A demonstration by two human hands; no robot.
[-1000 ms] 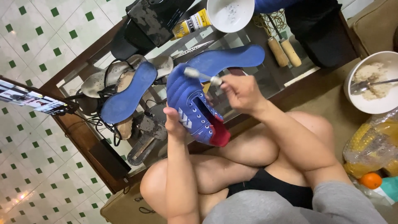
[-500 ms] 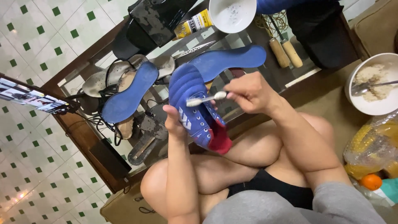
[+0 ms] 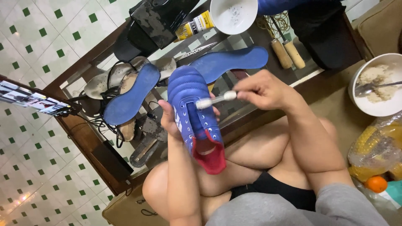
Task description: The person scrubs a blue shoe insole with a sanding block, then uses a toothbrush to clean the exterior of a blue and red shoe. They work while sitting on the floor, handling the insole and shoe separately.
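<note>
Blue shoe (image 3: 193,109) with red lining, laceless, white eyelets showing.

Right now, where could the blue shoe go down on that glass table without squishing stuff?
The barest glass lies in front of the right hand, between the blue insole and the two wooden handles. The left end is crowded: another insole, sandals and cables. The far edge holds a white bowl and a tube.
</note>
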